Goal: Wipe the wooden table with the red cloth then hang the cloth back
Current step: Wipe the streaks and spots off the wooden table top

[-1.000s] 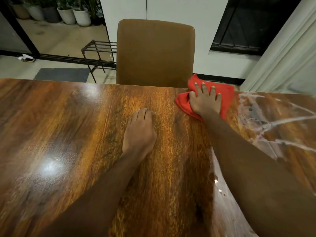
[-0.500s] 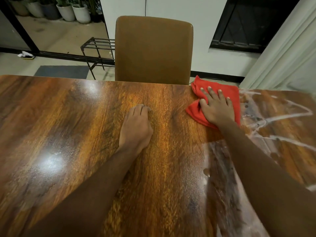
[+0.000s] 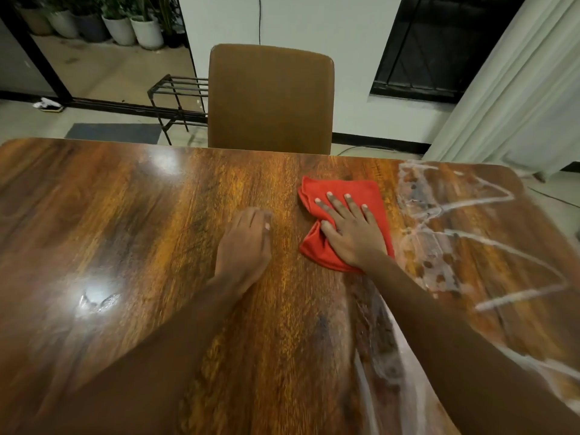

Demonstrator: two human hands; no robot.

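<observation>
Both hands lay flat: the right hand [image 3: 351, 233] spread on the red cloth [image 3: 342, 189] near the far edge of the counter [image 3: 125, 215], pressing it to wipe beside white streaks [image 3: 470, 240]; the left hand [image 3: 244, 243] probably braced the body.

Warm overhead light leaves a white glare patch on the wooden table [image 3: 131, 215], at its near left. Its nearest part smears with motion blur; wide-angle distortion bows its far edge.
</observation>
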